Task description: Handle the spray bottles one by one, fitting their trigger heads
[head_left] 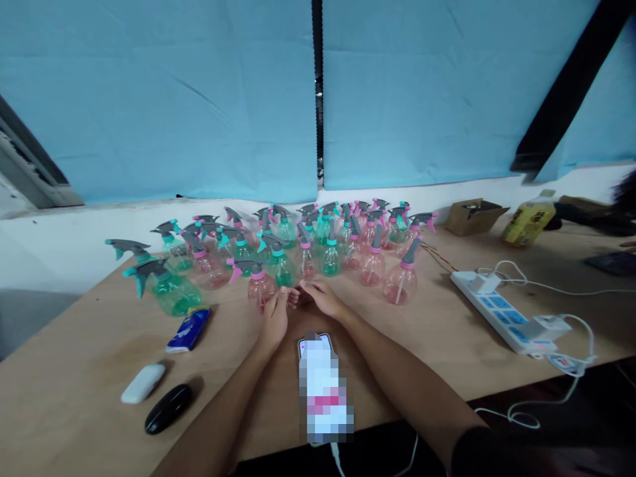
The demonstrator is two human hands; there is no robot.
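My left hand (278, 317) is at the middle of the table, thumb up and fingers curled inward. It is right beside a pink spray bottle (262, 289) with a grey and pink trigger head; whether it touches the bottle I cannot tell. My right hand (322, 298) comes in from the other side, its fingers bent toward the left ones. Both hands are closed, and anything between them is hidden or too small to make out. Behind them stand several more spray bottles, among them a green one (330, 260) and a pink one (372, 267).
A phone (322, 377) on a cable lies below my hands. To the left are a blue packet (189, 329), a white case (143, 383) and a black case (169, 409). A power strip (497, 311), cardboard box (474, 217) and yellow-labelled bottle (529, 220) are at the right.
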